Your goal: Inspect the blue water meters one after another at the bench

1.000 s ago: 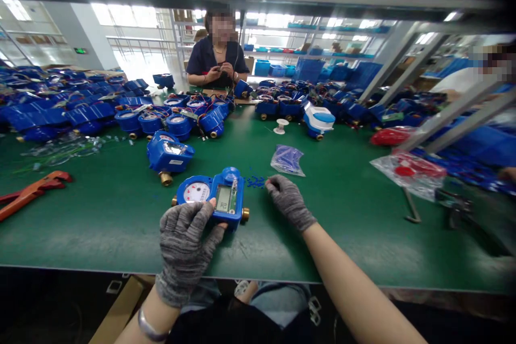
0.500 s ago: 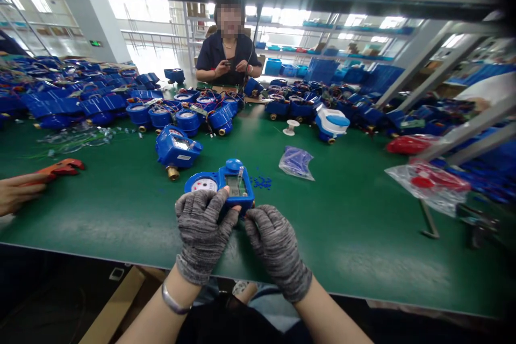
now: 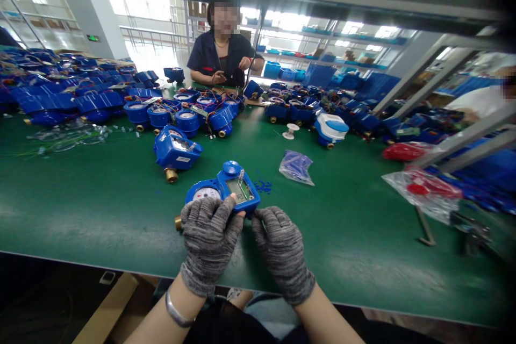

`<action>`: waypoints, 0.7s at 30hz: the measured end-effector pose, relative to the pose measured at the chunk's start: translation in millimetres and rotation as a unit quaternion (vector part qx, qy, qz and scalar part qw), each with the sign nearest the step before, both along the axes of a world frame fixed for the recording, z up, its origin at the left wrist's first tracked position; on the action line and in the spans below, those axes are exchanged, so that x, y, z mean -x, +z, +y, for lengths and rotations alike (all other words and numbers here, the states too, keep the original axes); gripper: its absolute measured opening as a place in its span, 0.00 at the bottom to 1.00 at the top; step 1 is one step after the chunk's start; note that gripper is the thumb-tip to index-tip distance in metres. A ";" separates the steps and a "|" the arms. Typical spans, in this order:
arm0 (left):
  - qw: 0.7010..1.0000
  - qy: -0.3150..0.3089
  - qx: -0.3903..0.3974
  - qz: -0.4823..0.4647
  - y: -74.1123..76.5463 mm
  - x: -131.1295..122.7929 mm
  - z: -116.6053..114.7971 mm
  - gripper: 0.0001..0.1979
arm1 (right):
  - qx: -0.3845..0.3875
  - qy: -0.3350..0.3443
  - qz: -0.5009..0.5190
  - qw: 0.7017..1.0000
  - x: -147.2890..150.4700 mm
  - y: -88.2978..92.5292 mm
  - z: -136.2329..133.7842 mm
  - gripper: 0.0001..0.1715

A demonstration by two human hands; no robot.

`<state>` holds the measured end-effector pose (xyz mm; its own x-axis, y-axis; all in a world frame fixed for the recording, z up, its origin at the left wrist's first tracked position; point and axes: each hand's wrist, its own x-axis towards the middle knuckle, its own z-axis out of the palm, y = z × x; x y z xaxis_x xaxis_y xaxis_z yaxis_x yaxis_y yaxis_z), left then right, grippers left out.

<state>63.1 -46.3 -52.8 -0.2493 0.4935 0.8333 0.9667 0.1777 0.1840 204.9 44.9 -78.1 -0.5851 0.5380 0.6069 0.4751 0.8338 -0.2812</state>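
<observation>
A blue water meter (image 3: 244, 205) with a round dial, a display window and a brass fitting lies on the green table in front of me. My left hand (image 3: 210, 237), in a grey knit glove with bare fingertips, is closed over its near side, thumb and finger by the display. At the lower right corner of the meter, my gloved right hand (image 3: 280, 247) has its fingertips pinched together. Whatever they hold is hidden. Small blue pieces (image 3: 264, 187) lie scattered just beyond the meter. Another blue meter (image 3: 176, 151) stands behind it to the left.
Many blue meters (image 3: 187, 121) with loose wires crowd the far side. A bag of blue parts (image 3: 296, 165), a white spool (image 3: 291, 130), a bag of red parts (image 3: 423, 188) and a hex key (image 3: 424, 227) lie rightward. A co-worker (image 3: 221, 56) sits opposite.
The meter has turned slightly under my hands, showing its brass fitting on the left. Another person's hand with an orange-red wrench has left the view at the left.
</observation>
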 end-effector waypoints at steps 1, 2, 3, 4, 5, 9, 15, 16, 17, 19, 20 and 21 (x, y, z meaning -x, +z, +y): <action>1.000 0.001 0.003 -0.002 0.5 -0.8 -0.5 0.17 | -0.002 -0.001 -0.002 1.000 0.3 0.3 -0.5 0.07; 1.000 0.002 0.004 -0.004 0.8 -1.8 -1.2 0.17 | -0.008 -0.002 -0.007 1.000 0.4 0.7 -1.1 0.06; 1.000 0.003 0.003 -0.006 0.7 -2.6 -1.8 0.17 | -0.017 -0.003 -0.014 1.000 0.4 1.2 -1.9 0.06; 1.000 0.003 0.001 -0.007 0.4 -3.4 -2.4 0.17 | -0.028 -0.005 -0.022 0.999 0.4 1.8 -2.9 0.06; 1.000 0.004 0.001 -0.009 0.0 -3.9 -2.8 0.17 | -0.039 -0.008 -0.029 0.999 0.5 2.4 -4.0 0.06; 1.000 0.006 0.008 -0.016 -1.9 -4.0 -1.9 0.17 | -0.072 -0.009 -0.042 0.996 1.8 4.6 -8.2 0.09; 1.000 0.006 0.002 -0.005 -1.4 -2.6 3.0 0.18 | -0.073 -0.017 -0.012 0.997 4.5 -4.8 -6.2 0.10; 1.000 0.008 0.003 -0.003 -1.3 -2.4 3.2 0.18 | -0.064 -0.020 -0.001 0.998 5.0 -7.3 -5.5 0.10; 1.000 0.009 0.003 -0.001 -1.4 -2.3 3.1 0.18 | -0.052 -0.022 0.011 0.998 5.5 -9.6 -4.9 0.11; 1.000 0.009 0.001 0.003 -1.7 -2.2 2.7 0.18 | -0.026 -0.022 0.034 0.999 6.6 -12.8 -4.5 0.10; 1.000 0.009 0.001 0.004 -1.8 -2.2 2.4 0.18 | -0.015 -0.021 0.040 0.999 7.0 -13.6 -4.6 0.10; 1.000 0.009 0.001 0.004 -2.0 -2.2 2.1 0.17 | -0.010 -0.020 0.043 0.999 7.4 -13.7 -4.7 0.09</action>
